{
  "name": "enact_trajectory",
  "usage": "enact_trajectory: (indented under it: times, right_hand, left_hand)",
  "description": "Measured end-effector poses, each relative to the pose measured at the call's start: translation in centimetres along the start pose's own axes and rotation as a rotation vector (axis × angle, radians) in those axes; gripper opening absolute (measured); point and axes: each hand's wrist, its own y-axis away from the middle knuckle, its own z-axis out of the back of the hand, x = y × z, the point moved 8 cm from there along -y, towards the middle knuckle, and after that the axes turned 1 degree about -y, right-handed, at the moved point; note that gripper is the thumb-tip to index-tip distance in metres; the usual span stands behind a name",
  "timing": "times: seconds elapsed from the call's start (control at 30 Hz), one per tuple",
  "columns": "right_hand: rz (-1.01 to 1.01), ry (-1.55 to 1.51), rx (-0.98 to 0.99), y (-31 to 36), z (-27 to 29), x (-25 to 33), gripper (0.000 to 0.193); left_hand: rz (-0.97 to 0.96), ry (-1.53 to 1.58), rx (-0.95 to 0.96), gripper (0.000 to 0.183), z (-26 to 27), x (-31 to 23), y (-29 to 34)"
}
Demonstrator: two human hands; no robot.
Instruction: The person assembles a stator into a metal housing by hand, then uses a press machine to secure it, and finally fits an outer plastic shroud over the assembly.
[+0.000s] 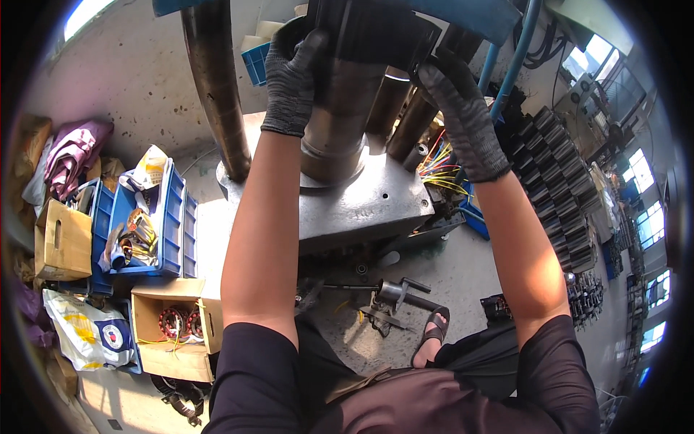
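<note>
Both my hands wear grey knit gloves and are raised in front of me at the top of the view. My left hand grips the left side of a dark metal cylinder, its thumb along the edge. My right hand holds the right side of the same cylinder, some of its fingers hidden behind. Below the cylinder stands a thick steel column on a grey metal base block of a press-like machine. The cylinder's upper end is partly cut off by the frame and a blue machine part.
Steel posts flank the column. On the left are blue crates and a cardboard box with wound copper coils. Coloured wires lie right of the base; stacked dark metal cylinders stand farther right. A metal tool lies on the floor.
</note>
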Motion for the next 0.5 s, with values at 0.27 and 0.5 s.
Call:
enact_trajectory:
  times: [0.27,0.5]
  right_hand:
    - [0.288,-0.060,0.200,-4.1,-4.9,2.4,0.036]
    - [0.289,0.011,0.178,-3.1,-5.6,4.6,0.033]
  left_hand:
    - [0.033,0.177,0.057,0.051,-0.9,-1.4,-0.3]
    - [-0.008,0.043,0.001,0.044,-0.1,-1.4,-0.3]
